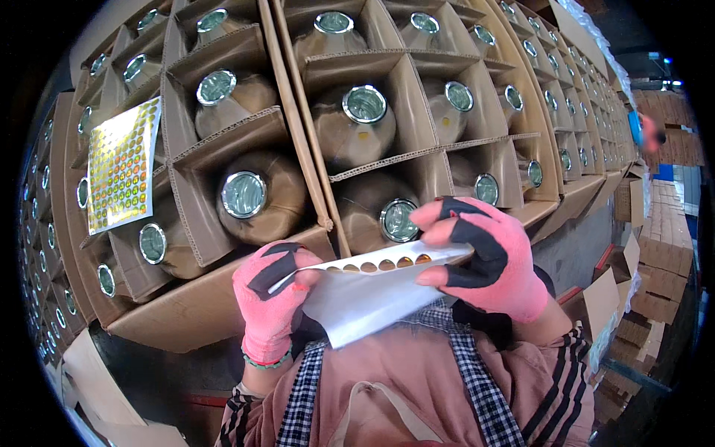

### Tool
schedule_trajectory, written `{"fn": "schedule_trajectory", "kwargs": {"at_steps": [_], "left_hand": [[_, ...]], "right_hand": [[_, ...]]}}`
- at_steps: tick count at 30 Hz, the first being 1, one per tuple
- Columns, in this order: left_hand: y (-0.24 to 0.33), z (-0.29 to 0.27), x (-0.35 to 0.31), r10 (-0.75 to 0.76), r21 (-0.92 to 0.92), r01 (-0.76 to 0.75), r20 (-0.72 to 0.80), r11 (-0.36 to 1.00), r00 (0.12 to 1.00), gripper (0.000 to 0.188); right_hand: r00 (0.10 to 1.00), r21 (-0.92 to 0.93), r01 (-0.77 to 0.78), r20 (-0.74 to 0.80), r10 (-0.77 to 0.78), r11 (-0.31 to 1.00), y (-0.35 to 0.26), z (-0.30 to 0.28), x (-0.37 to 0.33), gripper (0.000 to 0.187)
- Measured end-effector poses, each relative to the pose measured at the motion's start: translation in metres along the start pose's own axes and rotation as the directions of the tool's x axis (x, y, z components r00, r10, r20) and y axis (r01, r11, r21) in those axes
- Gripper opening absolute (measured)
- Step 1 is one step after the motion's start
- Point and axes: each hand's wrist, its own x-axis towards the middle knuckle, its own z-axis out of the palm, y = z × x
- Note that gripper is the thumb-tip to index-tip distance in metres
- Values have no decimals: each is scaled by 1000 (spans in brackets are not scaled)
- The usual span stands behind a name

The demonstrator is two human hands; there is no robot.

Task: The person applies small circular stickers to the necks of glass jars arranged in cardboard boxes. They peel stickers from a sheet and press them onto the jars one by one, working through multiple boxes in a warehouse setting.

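Left hand (269, 296) had one end of the white sticker sheet (372, 304) pinched, right hand (493, 257) gripped the other, fingers curled. Sheet was bent, row of gold dots showing, right by the near edge of divided cartons (175, 319) packed with glass bottles (281, 190).

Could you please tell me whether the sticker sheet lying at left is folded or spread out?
Spread out: the sticker sheet lies unfolded, all four corners showing, its gold stickers facing up.
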Motion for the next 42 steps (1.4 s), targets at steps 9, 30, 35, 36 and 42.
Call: {"fn": "schedule_trajectory", "kwargs": {"at_steps": [9,30,35,36,42], "left_hand": [[3,17,7,105,71,-110,77,991,992,25],[-3,14,-2,93,23,-95,77,995,993,19],[-4,12,-3,129,14,-129,51,991,990,20],[-4,11,-3,138,37,-140,56,989,989,20],[1,10,-1,85,104,-90,47,990,995,19]], "right_hand": [[997,-34,48,61,-46,998,14,-19,-19,26],[966,-95,245,104,-235,965,20,-20,-30,27],[965,-146,220,174,-194,964,22,-23,-32,30],[968,-148,207,171,-181,967,24,-22,-34,31],[978,-230,210,42,-206,950,27,-16,-37,35]]}}
